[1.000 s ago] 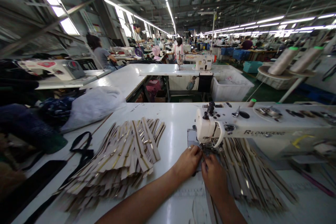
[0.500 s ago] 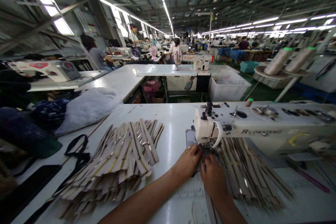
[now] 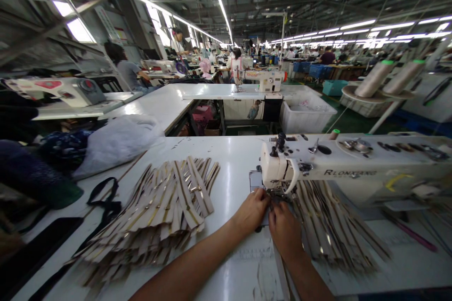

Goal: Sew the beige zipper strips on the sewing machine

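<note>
At the needle end of a white sewing machine point(image 3: 318, 164), my left hand point(image 3: 254, 208) has its fingers bent and pressed together just below the presser foot. Close beside it, my right hand point(image 3: 284, 228) is closed on a zipper strip point(image 3: 281, 276), whose tail runs toward me under the wrist. My fingers and the machine head hide the strip's front end. To the left lies a thick pile of beige zipper strips point(image 3: 165, 211) with gold-coloured teeth. More zipper strips point(image 3: 328, 225) lie right of my right hand, partly under the machine arm.
A white plastic bag point(image 3: 120, 143) and a black strap point(image 3: 106, 197) lie at the left. Thread cones point(image 3: 374, 80) stand at the right. Beyond the table are a white bin point(image 3: 307, 115) and another sewing machine point(image 3: 270, 81). Other people sit farther off.
Both hands stay close to the needle, with only a slight shift. The view has tilted a little; the zipper piles lie as before.
</note>
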`<state>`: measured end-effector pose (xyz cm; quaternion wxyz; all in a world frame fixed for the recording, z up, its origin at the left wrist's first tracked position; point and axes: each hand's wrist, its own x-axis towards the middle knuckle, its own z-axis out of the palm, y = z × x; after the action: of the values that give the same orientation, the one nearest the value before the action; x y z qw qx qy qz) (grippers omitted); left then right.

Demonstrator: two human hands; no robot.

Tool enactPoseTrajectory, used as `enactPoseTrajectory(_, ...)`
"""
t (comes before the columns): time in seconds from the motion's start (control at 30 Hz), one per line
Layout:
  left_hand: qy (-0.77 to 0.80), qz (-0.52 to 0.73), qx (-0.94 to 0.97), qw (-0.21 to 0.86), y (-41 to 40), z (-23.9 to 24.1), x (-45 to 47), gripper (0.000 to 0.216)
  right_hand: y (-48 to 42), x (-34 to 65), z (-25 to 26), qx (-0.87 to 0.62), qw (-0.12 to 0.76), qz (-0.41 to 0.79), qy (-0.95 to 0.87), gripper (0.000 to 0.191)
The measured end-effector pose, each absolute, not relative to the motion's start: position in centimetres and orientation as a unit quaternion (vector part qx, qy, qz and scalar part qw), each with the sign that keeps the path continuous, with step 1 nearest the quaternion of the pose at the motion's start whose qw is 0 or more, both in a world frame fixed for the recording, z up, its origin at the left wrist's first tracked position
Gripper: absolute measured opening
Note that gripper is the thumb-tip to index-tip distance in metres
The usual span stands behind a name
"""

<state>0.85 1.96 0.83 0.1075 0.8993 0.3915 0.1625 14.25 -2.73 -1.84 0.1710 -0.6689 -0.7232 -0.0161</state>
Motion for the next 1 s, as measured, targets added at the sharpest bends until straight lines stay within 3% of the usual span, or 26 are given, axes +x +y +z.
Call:
enactPoseTrajectory(0.33, 0.388, 0.206, 0.891, 0.11, 1.3, 0.0, 0.3, 0.021, -2.8, 14.5, -1.9, -0.665, 0.202, -0.007, -0.719, 0.029)
enactPoseTrajectory(0.77, 0.357, 0.23, 0.897, 0.119, 2.1, 0.0, -0.2, 0.03, -2.5, 15.0, -1.6, -0.651, 0.177, -0.001, -0.738, 0.029)
enactPoseTrajectory(1.0, 0.324, 0.204, 0.916, 0.116, 2.0, 0.3, -0.4, 0.03, -4.7, 16.2, -2.0, -0.629, 0.276, 0.039, -0.726, 0.027)
